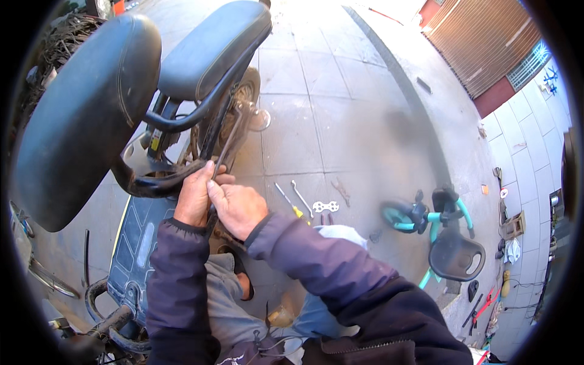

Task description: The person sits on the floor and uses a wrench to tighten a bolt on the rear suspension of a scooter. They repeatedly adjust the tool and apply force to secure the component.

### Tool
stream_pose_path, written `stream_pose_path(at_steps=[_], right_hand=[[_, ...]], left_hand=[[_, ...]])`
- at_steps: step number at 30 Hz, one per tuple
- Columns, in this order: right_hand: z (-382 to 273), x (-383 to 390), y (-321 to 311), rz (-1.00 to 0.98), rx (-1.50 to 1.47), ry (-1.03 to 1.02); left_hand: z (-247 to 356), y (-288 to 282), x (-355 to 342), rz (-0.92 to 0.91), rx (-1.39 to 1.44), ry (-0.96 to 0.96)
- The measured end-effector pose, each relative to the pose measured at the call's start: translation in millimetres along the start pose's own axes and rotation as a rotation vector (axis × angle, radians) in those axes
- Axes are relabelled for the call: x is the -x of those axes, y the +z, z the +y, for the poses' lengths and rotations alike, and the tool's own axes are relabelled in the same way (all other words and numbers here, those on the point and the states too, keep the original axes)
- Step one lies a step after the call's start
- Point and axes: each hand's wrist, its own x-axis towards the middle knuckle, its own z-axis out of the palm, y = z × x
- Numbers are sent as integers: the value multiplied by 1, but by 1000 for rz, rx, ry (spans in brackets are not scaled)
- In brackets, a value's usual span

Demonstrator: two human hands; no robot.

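Observation:
A small vehicle with two black padded seats (210,52) and a black tube frame (173,185) takes up the left side. My left hand (193,198) is closed beside the frame, around the lower part of a thin brown metal rod (228,143). Close against it, my right hand (240,210) is also closed, its thumb pressed on the same rod. The rod slants up toward the dusty rear wheel (247,85). My fingers hide its lower end and whatever lies beneath.
On the paving right of my hands lie a yellow-handled screwdriver (297,211), a wrench (302,199), a multi-hole flat spanner (325,207) and rusty pliers (341,191). Farther right is a teal child's tricycle (435,219). A ribbed footboard (137,243) lies below the frame.

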Motion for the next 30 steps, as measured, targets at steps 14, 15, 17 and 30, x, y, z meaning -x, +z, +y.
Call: stream_pose_path(at_steps=[14, 15, 17, 30], right_hand=[[25, -3, -58, 258, -60, -132], [29, -4, -62, 259, -77, -125], [38, -6, -69, 253, -111, -108], [38, 2, -75, 192, -180, -156]], left_hand=[[39, 43, 2, 112, -765, -256], [39, 48, 4, 146, -832, -242], [32, 45, -2, 175, -939, -227], [22, 39, -11, 374, -1472, 47]])
